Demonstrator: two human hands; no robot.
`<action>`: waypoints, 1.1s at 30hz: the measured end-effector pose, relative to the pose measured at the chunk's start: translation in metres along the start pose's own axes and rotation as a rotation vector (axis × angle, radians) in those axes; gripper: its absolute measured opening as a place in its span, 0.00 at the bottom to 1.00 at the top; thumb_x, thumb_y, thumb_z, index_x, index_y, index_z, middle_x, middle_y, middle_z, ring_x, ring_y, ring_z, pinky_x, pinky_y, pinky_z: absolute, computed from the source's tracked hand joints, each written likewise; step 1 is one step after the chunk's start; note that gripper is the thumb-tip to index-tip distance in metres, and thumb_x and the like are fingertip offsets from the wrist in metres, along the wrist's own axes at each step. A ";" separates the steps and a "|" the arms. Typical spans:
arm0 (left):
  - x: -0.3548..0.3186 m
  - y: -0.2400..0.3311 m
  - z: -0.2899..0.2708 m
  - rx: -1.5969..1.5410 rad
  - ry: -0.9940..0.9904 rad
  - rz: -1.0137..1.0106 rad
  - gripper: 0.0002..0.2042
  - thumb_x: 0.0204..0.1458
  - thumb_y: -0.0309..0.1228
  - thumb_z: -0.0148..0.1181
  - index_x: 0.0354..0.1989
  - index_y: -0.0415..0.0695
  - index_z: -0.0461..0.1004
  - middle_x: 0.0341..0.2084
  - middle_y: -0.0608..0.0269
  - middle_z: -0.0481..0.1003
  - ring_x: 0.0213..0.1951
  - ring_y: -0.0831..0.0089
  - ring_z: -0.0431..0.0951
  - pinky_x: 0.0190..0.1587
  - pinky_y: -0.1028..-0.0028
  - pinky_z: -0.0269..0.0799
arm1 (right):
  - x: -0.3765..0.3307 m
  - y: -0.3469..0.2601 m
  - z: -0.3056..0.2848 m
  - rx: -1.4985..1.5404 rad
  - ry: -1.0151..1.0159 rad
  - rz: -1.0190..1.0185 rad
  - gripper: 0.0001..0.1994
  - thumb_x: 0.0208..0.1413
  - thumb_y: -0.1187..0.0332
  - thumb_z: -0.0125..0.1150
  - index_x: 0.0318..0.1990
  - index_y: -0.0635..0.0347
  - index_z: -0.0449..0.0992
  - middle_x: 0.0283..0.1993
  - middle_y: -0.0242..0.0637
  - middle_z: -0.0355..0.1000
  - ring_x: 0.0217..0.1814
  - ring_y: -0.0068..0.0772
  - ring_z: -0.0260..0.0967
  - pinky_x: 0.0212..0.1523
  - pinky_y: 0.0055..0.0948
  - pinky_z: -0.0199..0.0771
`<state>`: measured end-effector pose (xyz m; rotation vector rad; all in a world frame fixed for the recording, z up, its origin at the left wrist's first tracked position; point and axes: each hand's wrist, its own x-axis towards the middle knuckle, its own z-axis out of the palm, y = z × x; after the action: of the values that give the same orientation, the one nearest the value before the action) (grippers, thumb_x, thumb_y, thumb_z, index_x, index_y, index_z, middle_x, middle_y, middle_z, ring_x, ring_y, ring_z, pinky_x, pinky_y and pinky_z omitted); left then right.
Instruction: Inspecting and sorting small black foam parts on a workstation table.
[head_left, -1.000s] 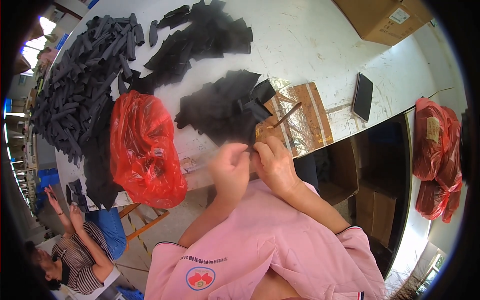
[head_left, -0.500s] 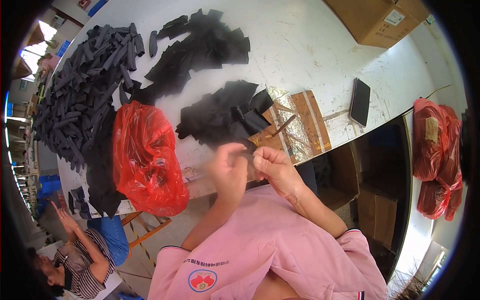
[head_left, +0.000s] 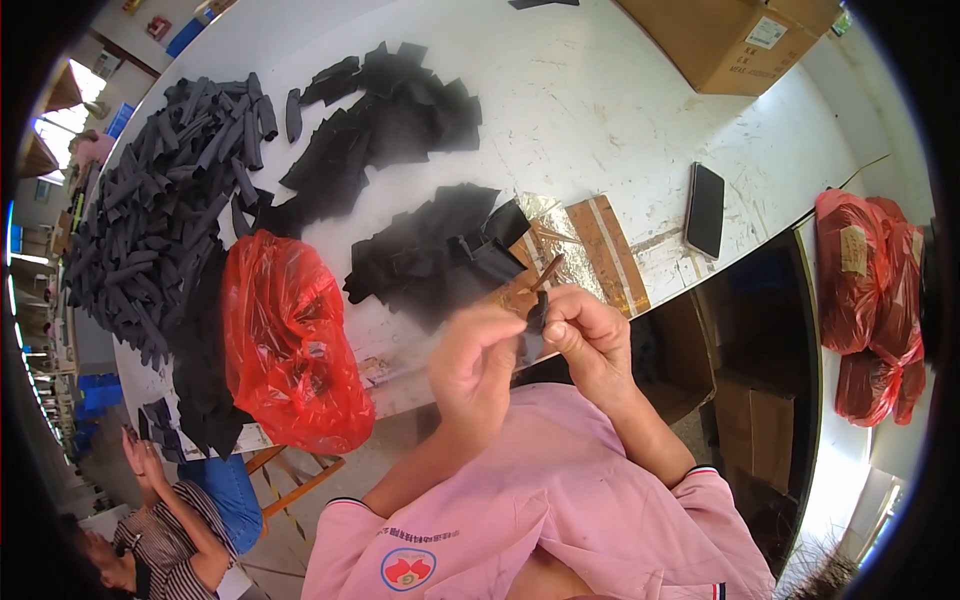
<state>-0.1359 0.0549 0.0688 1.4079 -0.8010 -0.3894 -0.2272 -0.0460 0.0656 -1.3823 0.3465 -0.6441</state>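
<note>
My right hand [head_left: 592,345] is closed, with thumb and forefinger pinching a small black fabric piece [head_left: 538,314] above the table's near edge. Close beside it on the left, my left hand [head_left: 472,368] has bent fingers smeared by motion; whether they grip the piece I cannot make out. Just beyond the hands lies a brown board [head_left: 608,250] with silvery tape across it. A thin brown stick [head_left: 548,272] slants up over its left part. A pile of flat black fabric pieces [head_left: 425,250] overlaps the board's left side.
A red plastic bag [head_left: 290,340] stands left of my hands. Behind it are a heap of dark rolled tubes [head_left: 150,210] and more black pieces [head_left: 400,115]. A phone [head_left: 705,210], a cardboard box [head_left: 740,50] and red bags [head_left: 868,290] are rightward. A co-worker [head_left: 170,530] sits at lower left.
Both hands have shifted slightly right and downward, and the black piece shows more clearly at the right fingertips. The view has tilted a little. The co-worker's hands have moved.
</note>
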 end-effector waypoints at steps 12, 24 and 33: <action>0.064 0.048 0.000 -1.458 -0.550 -0.589 0.09 0.48 0.16 0.44 0.37 0.39 0.57 0.26 0.51 0.69 0.10 0.82 0.60 0.09 0.84 0.52 | 0.044 -0.090 -0.011 0.019 -0.134 0.145 0.11 0.54 0.64 0.50 0.25 0.62 0.65 0.22 0.24 0.60 0.26 0.13 0.54 0.26 0.16 0.56; 0.080 -0.011 -0.005 -1.576 -0.148 -0.963 0.12 0.53 0.23 0.39 0.45 0.34 0.61 0.22 0.57 0.71 0.08 0.85 0.54 0.10 0.85 0.49 | 0.067 -0.022 -0.028 0.261 -0.133 0.532 0.10 0.52 0.63 0.53 0.22 0.56 0.66 0.20 0.22 0.57 0.21 0.14 0.50 0.21 0.14 0.51; 0.067 -0.015 0.000 -1.715 0.101 -1.077 0.13 0.52 0.21 0.38 0.45 0.29 0.60 0.16 0.59 0.68 0.05 0.84 0.51 0.09 0.85 0.52 | 0.061 -0.015 -0.026 0.397 -0.123 0.510 0.12 0.53 0.62 0.52 0.21 0.58 0.67 0.18 0.23 0.57 0.19 0.14 0.51 0.20 0.15 0.52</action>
<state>-0.0865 0.0072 0.0718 0.0338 0.5402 -1.3672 -0.1985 -0.1045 0.0841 -0.8964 0.4260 -0.1872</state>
